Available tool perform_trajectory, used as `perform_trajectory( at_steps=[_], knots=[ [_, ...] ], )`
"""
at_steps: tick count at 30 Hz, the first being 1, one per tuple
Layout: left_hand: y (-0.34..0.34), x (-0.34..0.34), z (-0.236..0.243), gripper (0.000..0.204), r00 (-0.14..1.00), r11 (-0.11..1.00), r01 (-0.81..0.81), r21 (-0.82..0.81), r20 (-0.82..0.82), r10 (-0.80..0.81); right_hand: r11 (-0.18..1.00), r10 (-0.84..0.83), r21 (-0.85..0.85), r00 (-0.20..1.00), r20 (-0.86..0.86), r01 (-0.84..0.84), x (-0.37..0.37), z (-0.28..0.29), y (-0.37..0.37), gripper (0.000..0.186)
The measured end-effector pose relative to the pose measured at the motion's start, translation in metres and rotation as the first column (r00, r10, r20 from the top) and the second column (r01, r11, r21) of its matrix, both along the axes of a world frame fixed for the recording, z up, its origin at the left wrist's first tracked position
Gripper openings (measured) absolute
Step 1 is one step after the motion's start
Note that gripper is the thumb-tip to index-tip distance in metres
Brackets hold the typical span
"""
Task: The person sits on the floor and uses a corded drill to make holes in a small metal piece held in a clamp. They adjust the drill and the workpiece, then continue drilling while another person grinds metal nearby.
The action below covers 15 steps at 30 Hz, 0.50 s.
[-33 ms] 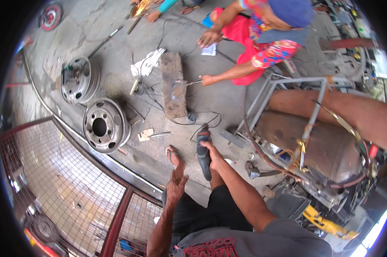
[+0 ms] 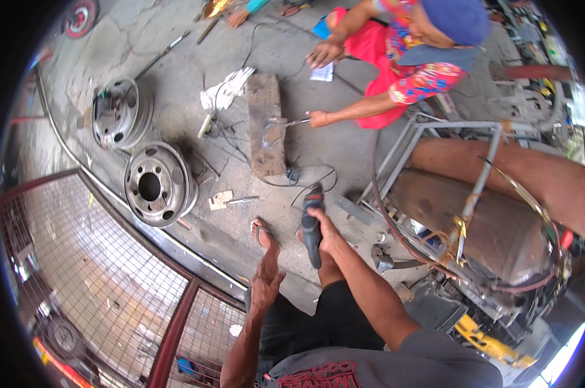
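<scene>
My right hand (image 2: pixel 323 227) is closed round a dark grey hand-held power tool (image 2: pixel 311 233) with a red band, held upright above my right leg. Its exact kind is hard to make out. A dark cord lies on the floor beyond its top end. My left hand (image 2: pixel 265 284) hangs over my left leg, holding nothing, its fingers loosely stretched. Ahead, a long rough block (image 2: pixel 264 145) carries a small metal plate (image 2: pixel 274 133). A co-worker in a flowered shirt (image 2: pixel 428 81) squats beside it, with one hand (image 2: pixel 320 119) gripping a thin metal tool that reaches to the plate.
Two steel wheel rims (image 2: pixel 151 213) stand at left, near a wire mesh panel (image 2: pixel 98 258). White cloth (image 2: pixel 228 90) lies beside the block. At right, a metal frame (image 2: pixel 493 149) surrounds a rusty tank (image 2: pixel 461 213). Sparks (image 2: pixel 216 8) fly at the far edge near another person's hand (image 2: pixel 238 17).
The power tool and my right hand have shifted slightly right. My left hand has dropped a little. The view has shifted slightly, and the co-worker sits a bit farther right in it.
</scene>
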<state>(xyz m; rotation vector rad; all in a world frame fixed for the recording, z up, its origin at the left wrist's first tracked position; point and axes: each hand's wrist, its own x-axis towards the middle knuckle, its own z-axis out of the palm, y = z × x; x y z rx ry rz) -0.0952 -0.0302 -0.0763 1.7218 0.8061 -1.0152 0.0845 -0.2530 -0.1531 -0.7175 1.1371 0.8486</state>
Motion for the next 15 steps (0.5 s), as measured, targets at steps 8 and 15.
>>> perform_trajectory(
  at_steps=[8,15],
  knots=[
    [-0.014,-0.002,-0.040,0.106,0.838,0.806,0.544,0.234,-0.195,-0.509,0.741,0.232,-0.635,0.971,-0.062,-0.217,0.116,-0.161,-0.033,0.086],
    [-0.012,0.020,-0.066,0.088,0.924,0.880,0.382,0.283,-0.089,-0.373,0.468,0.269,-0.872,0.963,-0.017,-0.146,0.162,-0.318,-0.101,0.119]
  ],
)
